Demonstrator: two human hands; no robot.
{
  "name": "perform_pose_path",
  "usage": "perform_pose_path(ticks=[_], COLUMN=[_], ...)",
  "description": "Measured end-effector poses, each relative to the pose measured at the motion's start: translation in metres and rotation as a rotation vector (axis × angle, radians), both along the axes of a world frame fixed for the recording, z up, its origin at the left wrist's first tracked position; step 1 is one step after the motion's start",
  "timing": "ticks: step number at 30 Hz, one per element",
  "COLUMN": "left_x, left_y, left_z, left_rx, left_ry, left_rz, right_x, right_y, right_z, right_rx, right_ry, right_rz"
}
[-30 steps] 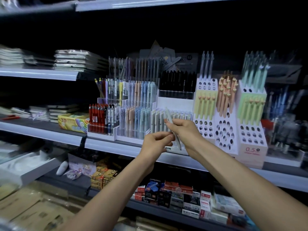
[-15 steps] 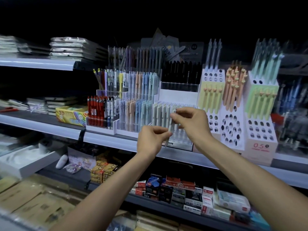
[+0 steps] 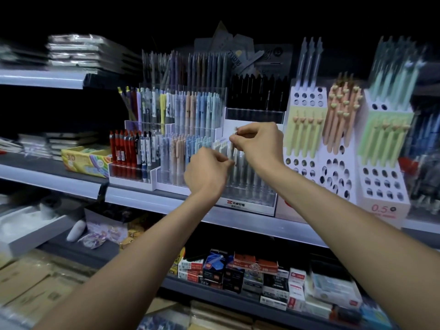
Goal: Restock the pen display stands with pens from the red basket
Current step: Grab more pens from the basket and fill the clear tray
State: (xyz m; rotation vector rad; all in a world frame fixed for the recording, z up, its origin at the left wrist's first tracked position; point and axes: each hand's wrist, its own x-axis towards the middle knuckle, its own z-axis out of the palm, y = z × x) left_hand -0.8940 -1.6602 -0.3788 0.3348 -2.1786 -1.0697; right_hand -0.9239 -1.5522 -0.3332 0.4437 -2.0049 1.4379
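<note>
Arms reach up from 6 o'clock toward a shop shelf point(image 3: 147, 198) crowded with pens. Just right of centre, the right hand point(image 3: 259, 145) pinches the top of a pale pen point(image 3: 232, 148) between thumb and curled fingertips, holding it upright. The left hand point(image 3: 206, 173) sits close by, at 7 o'clock from the right hand. Its fingers are curled narrow with their tips at the pen's lower part; motion blur hides whether they grip it. The pen is over the front row of a clear stand point(image 3: 250, 186) that holds similar pale pens and stands on the shelf at centre. At 9 o'clock from that stand, tiered clear racks hold pastel pens point(image 3: 190, 148) and, further out, red pens point(image 3: 121, 153). At 12 o'clock behind it stands a row of black pens point(image 3: 257, 94). At 3 o'clock, white holed stands point(image 3: 307, 167) carry yellow-green, peach and green pens. On the lower shelf at 6 o'clock lie small boxes point(image 3: 238, 270)
</note>
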Motion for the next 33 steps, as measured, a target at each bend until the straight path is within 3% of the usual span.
perform_pose_path(ticks=[33], left_x=[-0.027], left_y=[0.008], left_z=[-0.037], left_rx=[-0.048], left_ry=[-0.086], left_rz=[0.122], right_x=[-0.029], right_y=[-0.015], right_z=[-0.032], right_rx=[0.117], right_ry=[-0.040], right_rz=[-0.120])
